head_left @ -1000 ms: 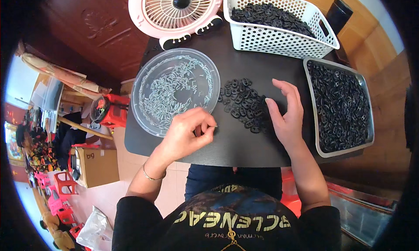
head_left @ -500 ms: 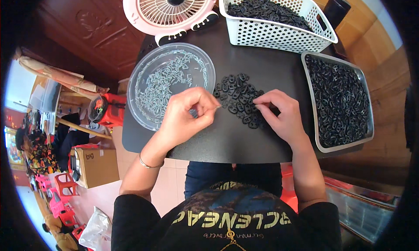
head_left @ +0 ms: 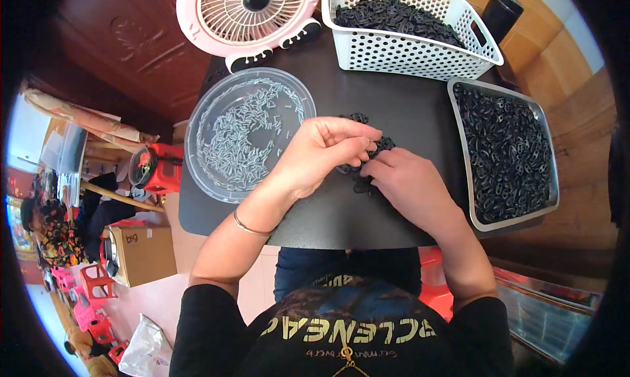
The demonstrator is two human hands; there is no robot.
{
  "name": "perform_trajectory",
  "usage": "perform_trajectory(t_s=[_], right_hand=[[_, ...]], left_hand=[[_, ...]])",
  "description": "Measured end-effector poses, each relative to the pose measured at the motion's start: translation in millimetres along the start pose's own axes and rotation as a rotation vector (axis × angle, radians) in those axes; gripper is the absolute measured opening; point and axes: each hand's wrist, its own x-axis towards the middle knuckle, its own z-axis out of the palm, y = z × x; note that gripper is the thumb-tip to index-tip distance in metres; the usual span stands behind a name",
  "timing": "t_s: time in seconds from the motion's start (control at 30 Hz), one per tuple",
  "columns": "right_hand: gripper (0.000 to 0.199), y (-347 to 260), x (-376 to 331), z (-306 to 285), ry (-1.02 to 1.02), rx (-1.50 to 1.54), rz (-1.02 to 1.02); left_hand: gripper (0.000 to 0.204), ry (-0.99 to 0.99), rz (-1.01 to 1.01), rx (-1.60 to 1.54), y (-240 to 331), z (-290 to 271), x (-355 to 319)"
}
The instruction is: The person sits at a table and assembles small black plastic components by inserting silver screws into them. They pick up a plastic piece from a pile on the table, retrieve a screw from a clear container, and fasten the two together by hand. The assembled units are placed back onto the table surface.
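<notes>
The person sat at a dark tabletop (head_left: pixel 407 114) with both hands drawn together over a small heap of black rings (head_left: pixel 357 173). The left hand (head_left: pixel 321 154) lay curled above the heap, its fingers (head_left: pixel 361 144) bent down and pinched close, touching the rings at the heap's upper edge. The right hand (head_left: pixel 407 187) met it from the other side, fingertips pressed in against the left hand's fingertips, so the 2 hands touched right over the pile. Whether either hand gripped 1 particular ring I could not tell, as the fingers hid the spot. A thin bracelet (head_left: pixel 252 227) circled the left wrist.

The heap sat near the middle of the tabletop, mostly covered by the hands, with a few rings peeking out above them. Just left of the left hand stood a round clear dish (head_left: pixel 216 101) holding many small pale pins. To the right, well apart from the hands, a shallow metal tray (head_left: pixel 459 141) was full of the same black rings. Behind it stood a white perforated basket (head_left: pixel 420 55), also loaded with black parts, and beside that a pink fan (head_left: pixel 246 13) at the far edge.
</notes>
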Motion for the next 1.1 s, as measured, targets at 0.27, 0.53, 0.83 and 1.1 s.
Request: perform_trajectory(t_s=[0.27, 0.53, 0.83, 1.1], right_hand=[[0.009, 6, 13, 2, 0.022, 0.109, 0.064], [0.022, 13, 19, 9, 0.374, 0.677, 0.234], [0.020, 12, 15, 12, 0.457, 0.977, 0.360], [0.022, 16, 14, 12, 0.492, 0.765, 0.206]], left_hand=[[0.018, -0.057, -0.069, -0.152, -3, 0, -3], [0.014, 0.010, -0.041, -0.247, -7, -6, -2], [0.013, 0.040, 0.039, -0.242, -15, -8, 1], [0.013, 0.058, 0.023, -0.236, -18, -8, 3]])
